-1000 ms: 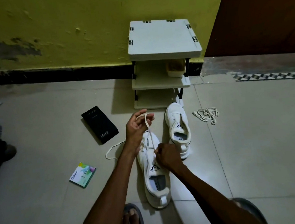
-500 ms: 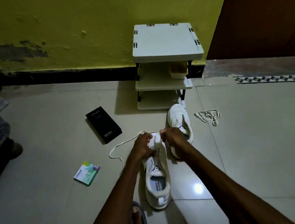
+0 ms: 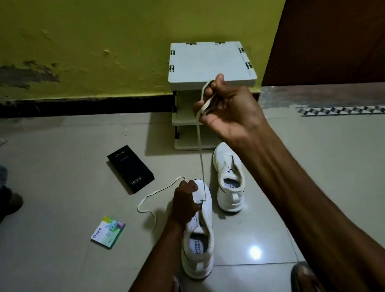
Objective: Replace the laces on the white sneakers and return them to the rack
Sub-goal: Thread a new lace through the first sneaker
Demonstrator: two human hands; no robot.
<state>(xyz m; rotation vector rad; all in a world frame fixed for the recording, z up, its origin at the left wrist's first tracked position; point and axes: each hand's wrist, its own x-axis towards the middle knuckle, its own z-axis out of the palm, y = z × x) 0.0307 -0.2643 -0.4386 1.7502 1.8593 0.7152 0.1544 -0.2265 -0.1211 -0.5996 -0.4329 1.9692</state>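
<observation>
The 3-shelf white rack (image 3: 208, 64) stands behind the raised right hand (image 3: 228, 110), whose fingers clench the lace (image 3: 200, 149) taut above the near sneaker (image 3: 199, 248). The left hand (image 3: 186, 201) grips that sneaker's front (loose lace trails left of its fingers). The second sneaker (image 3: 228, 177) lies right of them, a closed black box (image 3: 130, 168) left.

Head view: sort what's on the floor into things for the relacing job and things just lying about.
Job: near sneaker, gripped by the left hand; lace, held taut by the right hand; far sneaker; rack.
Lying about: black box; Odonil packet.
</observation>
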